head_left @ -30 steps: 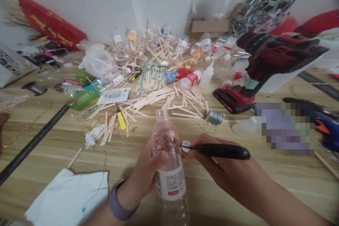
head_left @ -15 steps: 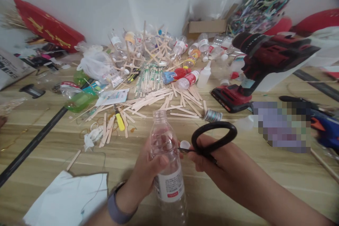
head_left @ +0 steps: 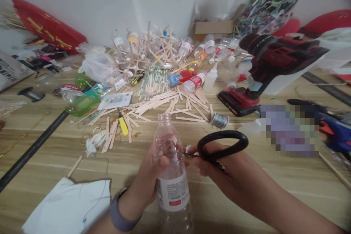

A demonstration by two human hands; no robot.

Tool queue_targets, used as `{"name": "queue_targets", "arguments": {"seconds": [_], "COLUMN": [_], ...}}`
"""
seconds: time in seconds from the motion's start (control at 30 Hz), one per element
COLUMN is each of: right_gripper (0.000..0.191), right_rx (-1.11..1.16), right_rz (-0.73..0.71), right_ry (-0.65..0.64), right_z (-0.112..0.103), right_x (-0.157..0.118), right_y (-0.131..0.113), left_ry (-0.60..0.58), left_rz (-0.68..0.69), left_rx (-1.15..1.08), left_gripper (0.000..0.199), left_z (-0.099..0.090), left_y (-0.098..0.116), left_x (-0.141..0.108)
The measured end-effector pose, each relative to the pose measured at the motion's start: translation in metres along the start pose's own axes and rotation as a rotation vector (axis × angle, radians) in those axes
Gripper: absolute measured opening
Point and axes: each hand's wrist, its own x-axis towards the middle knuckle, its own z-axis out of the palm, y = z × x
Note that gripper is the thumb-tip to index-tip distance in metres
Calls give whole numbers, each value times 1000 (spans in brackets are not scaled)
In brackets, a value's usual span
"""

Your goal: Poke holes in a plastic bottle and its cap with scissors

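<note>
The left hand curls around a clear plastic bottle above its label; the right hand grips scissors, their tip at the bottle's side, touching or piercing I can't tell. The bottle, seemingly empty, should be light, slick and quick to dent, its threaded neck probably stiffest to hold. Loose wooden sticks lie beyond it on the table.

The bottle is clear, glossy plastic, its label matt; the scissors handle is smooth plastic, the sticks matt wood, the worktop smooth, wood-grained.
</note>
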Motion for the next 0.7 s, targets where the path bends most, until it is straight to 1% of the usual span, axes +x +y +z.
{"name": "queue_targets", "arguments": {"seconds": [0.1,0.3,0.47,0.6,0.7], "right_gripper": [13,14,13,19,21], "right_rx": [1,-34,-91,-242,-399], "right_rz": [-29,-20,-77,-149,-215], "right_ry": [3,3,32,62,11], "right_z": [0,-1,-1,0,-1], "right_x": [-1,0,1,-3,-6], "right_y": [1,-1,0,4,5], "left_ry": [2,14,29,27,44], "left_rz": [-8,-6,10,8,-19], "left_rx": [0,37,65,91,133], "left_gripper": [52,56,60,60,59], "left_z": [0,-3,-2,-1,-3], "left_y": [0,-1,-1,1,2], "left_x": [0,0,-1,-2,-2]}}
